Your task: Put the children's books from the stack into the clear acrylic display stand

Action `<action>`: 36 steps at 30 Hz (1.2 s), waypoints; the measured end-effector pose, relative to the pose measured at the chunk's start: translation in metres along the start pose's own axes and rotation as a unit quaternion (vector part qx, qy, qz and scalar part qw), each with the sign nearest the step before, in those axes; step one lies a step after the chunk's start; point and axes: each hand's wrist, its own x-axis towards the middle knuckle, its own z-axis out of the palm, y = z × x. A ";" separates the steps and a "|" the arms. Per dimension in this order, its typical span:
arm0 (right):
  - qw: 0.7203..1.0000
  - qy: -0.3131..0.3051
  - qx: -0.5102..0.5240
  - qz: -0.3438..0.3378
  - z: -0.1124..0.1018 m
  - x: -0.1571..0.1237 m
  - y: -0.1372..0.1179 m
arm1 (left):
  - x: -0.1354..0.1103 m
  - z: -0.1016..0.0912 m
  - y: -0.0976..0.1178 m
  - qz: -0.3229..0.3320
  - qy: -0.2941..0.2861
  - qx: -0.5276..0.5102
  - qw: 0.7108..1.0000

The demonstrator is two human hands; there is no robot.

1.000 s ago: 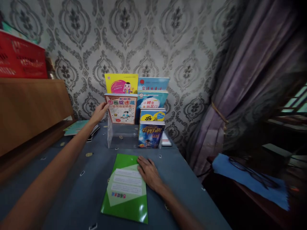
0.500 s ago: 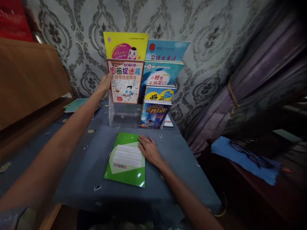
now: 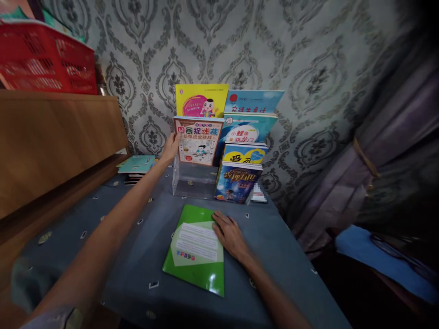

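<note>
My left hand (image 3: 170, 148) reaches up to the clear acrylic stand (image 3: 185, 188) and grips the left edge of a brown-bordered picture book (image 3: 199, 142). Its thumb is at the cover's side; the other fingers are mostly hidden. Behind that book rises a yellow book (image 3: 201, 101). On the tablecloth in front lies a green book (image 3: 195, 267). My right hand (image 3: 231, 233) lies flat over its upper right edge, fingers stretched out. The stand's right column holds two blue books, a yellow-and-blue book (image 3: 245, 155) and a dark blue book (image 3: 236, 183).
A stack of thin books (image 3: 137, 165) sits at the table's back left, beside a wooden cabinet (image 3: 58, 146) bearing a red basket (image 3: 48, 57). To the right hang a tied curtain (image 3: 338, 173) and, lower down, a blue cloth (image 3: 370, 256) with glasses on it.
My view has tilted up and turned left, bringing the red basket into sight. Both hands keep their places, the left at the picture book and the right on the green book.
</note>
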 end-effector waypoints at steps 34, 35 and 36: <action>0.995 0.009 -0.058 0.085 -0.027 -0.020 -0.031 | -0.236 0.009 -0.021 0.125 -0.403 0.383 0.822; 0.994 0.008 -0.064 0.088 -0.029 -0.026 -0.033 | -0.231 0.012 -0.018 0.144 -0.415 0.390 0.809; 0.994 0.007 -0.068 0.090 -0.031 -0.033 -0.036 | -0.225 0.015 -0.016 0.164 -0.429 0.393 0.797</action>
